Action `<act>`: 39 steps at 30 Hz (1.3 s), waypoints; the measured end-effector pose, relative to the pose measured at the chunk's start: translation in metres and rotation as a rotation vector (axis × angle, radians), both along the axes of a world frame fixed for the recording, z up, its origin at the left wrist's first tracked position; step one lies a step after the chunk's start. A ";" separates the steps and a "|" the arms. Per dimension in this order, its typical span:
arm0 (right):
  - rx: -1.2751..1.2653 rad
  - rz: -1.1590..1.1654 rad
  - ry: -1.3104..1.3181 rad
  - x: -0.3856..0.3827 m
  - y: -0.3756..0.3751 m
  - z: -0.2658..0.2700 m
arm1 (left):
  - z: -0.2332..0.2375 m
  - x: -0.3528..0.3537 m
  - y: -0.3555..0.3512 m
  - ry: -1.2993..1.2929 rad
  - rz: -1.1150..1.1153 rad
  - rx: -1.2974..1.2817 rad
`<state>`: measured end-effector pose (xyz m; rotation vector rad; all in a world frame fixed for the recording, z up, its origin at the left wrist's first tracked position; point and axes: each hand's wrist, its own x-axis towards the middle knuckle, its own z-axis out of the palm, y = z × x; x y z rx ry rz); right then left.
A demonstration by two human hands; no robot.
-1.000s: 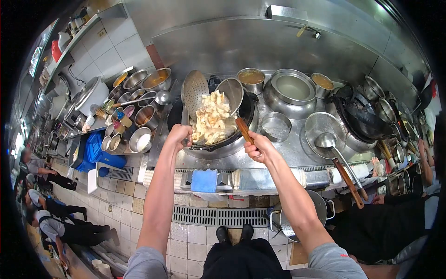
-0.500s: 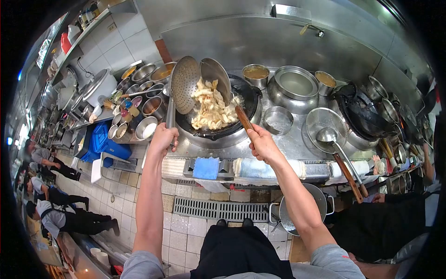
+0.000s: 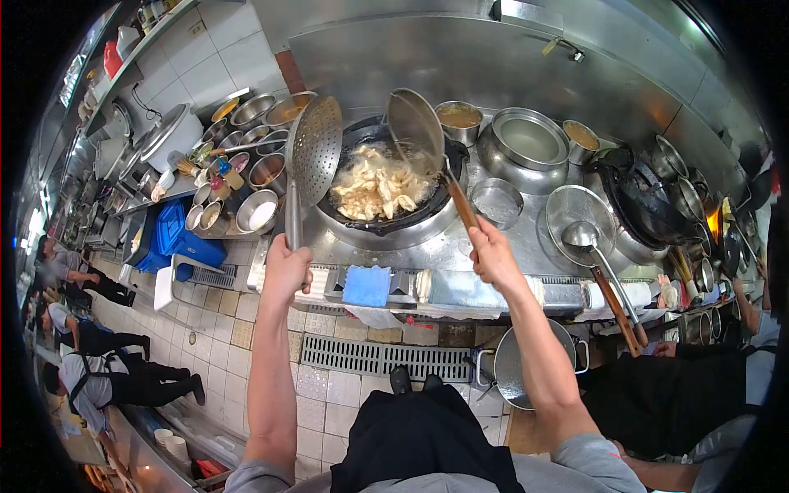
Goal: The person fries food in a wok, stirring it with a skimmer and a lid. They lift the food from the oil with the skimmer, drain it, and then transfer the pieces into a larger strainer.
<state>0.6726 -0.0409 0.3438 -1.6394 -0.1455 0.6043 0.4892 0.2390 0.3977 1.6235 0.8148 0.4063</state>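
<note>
My left hand (image 3: 286, 274) is closed around the metal handle of a large perforated skimmer (image 3: 316, 148), held tilted over the left side of the black wok (image 3: 345, 220). The wooden handle of a round wire-mesh strainer (image 3: 416, 123) is in my right hand (image 3: 496, 256). Its mesh bowl stands on edge above the wok's right side, the lower part overlapping the bubbling oil. Pale battered pieces of food (image 3: 380, 187) lie in the foaming oil between the two tools.
Right of the wok stand a small metal ring pan (image 3: 496, 203), a large steel pot (image 3: 530, 140) and a second mesh strainer (image 3: 567, 215) with a ladle (image 3: 581, 236). Several metal bowls crowd the left side. A blue cloth (image 3: 366, 286) lies on the front edge. A co-worker's dark apron (image 3: 657, 411) shows at right.
The food pieces have dropped from between the two tools into the wok, where the oil now foams. Both tools have moved apart, the mesh strainer to the right.
</note>
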 end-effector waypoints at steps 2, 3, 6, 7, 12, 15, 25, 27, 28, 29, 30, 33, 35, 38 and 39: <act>-0.010 -0.001 -0.028 0.014 0.007 -0.005 | -0.003 0.009 -0.002 0.002 -0.006 0.022; -0.064 -0.011 -0.079 0.021 0.013 -0.008 | -0.011 0.016 0.000 0.038 0.004 0.054; -0.126 -0.035 -0.176 0.021 0.028 -0.016 | -0.025 0.034 -0.002 0.072 0.033 0.079; -0.053 -0.052 0.014 0.014 0.033 -0.020 | -0.030 0.038 -0.003 0.092 0.023 0.015; 0.315 -0.095 0.534 -0.013 0.061 -0.029 | -0.047 0.061 0.004 0.102 -0.040 -0.190; 0.369 -0.113 0.601 -0.012 0.082 -0.028 | -0.055 0.076 0.010 0.069 0.007 -0.290; 0.342 -0.085 0.483 0.001 0.090 -0.020 | -0.071 0.074 0.035 -0.029 -0.059 -0.634; 0.263 -0.096 0.421 0.000 0.077 -0.020 | -0.068 0.064 0.041 -0.040 -0.035 -0.592; 0.180 -0.109 0.354 0.000 0.071 -0.018 | -0.067 0.063 0.044 -0.054 -0.014 -0.556; 0.151 -0.081 0.323 0.001 0.066 -0.017 | -0.066 0.063 0.045 -0.057 -0.012 -0.497; 0.148 -0.084 0.324 -0.002 0.062 -0.013 | -0.067 0.063 0.050 -0.055 -0.014 -0.500; 0.048 -0.147 0.188 -0.009 0.051 -0.001 | -0.060 0.069 0.069 -0.062 0.016 -0.141; 0.034 -0.163 0.152 -0.009 0.052 -0.006 | -0.061 0.078 0.085 -0.028 -0.012 -0.126; 0.044 -0.192 0.136 -0.007 0.063 -0.016 | -0.065 0.091 0.097 0.015 -0.059 -0.086; 0.060 -0.208 0.166 -0.006 0.067 -0.022 | -0.066 0.097 0.096 0.064 -0.041 -0.089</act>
